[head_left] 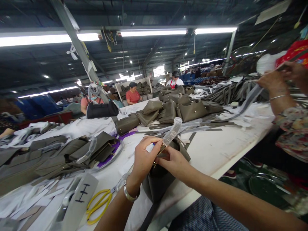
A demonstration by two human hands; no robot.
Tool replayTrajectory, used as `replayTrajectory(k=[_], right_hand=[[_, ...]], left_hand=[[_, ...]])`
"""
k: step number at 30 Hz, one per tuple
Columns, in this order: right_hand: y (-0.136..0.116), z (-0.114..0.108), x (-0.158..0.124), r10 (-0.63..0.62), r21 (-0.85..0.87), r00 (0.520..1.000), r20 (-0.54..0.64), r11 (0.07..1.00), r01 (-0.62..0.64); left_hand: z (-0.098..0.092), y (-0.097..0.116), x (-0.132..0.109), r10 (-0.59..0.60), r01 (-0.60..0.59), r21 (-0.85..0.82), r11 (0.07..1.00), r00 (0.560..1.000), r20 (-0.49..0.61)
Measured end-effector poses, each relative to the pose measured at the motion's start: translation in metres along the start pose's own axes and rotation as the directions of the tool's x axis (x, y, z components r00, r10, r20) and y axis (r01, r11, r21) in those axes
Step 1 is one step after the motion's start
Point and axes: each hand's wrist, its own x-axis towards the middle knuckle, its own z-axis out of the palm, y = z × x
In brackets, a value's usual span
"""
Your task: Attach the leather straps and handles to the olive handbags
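Left hand [144, 157]: fingers pinch clear plastic sleeve [172, 133] above olive-grey leather handbag [158, 183].
Right hand [174, 163]: fingers apparently curled on its rim.
Progress: sleeve half-fitted.

One view only, from a camera worn on the person's head; it looks forward and somewhat down along the white table [216, 150], tilted so the tabletop slopes; the left hand [144, 157] and right hand [174, 162] sit close, low in the middle; the wide lens also takes in the ceiling lights [154, 32] and distant workers [132, 94] — and a co-worker's hand [273, 81] at the right edge.
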Motion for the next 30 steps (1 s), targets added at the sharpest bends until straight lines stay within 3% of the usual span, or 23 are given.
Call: replayTrajectory(k=[3, 9, 13, 17, 24, 30], right_hand=[[0.004, 0.005, 0.005, -0.002, -0.018, 1.000, 0.030, 1.000, 0.002], [0.009, 0.005, 0.012, -0.132, -0.139, 0.990, 0.041, 0.981, 0.136], [0.007, 0.004, 0.012, -0.162, -0.207, 0.986, 0.042, 0.964, 0.168], [0.004, 0.004, 0.012, -0.188, -0.249, 0.981, 0.037, 0.949, 0.191], [0.002, 0.001, 0.012, -0.196, -0.257, 0.979, 0.055, 0.945, 0.204], [0.009, 0.001, 0.013, -0.105, -0.129, 0.993, 0.047, 0.985, 0.110]], left_hand=[[-0.005, 0.002, 0.004, 0.130, -0.139, 0.125, 0.982, 0.989, 0.072], [-0.026, -0.004, 0.013, 0.223, -0.274, 0.293, 0.916, 0.955, 0.195], [-0.040, -0.002, 0.022, 0.285, -0.451, 0.380, 0.808, 0.863, 0.418], [-0.045, 0.007, 0.030, 0.255, -0.556, 0.429, 0.712, 0.774, 0.579], [-0.042, 0.010, 0.034, 0.239, -0.665, 0.517, 0.538, 0.709, 0.663], [-0.051, 0.000, 0.033, 0.358, -0.761, 0.499, 0.415, 0.640, 0.679]])
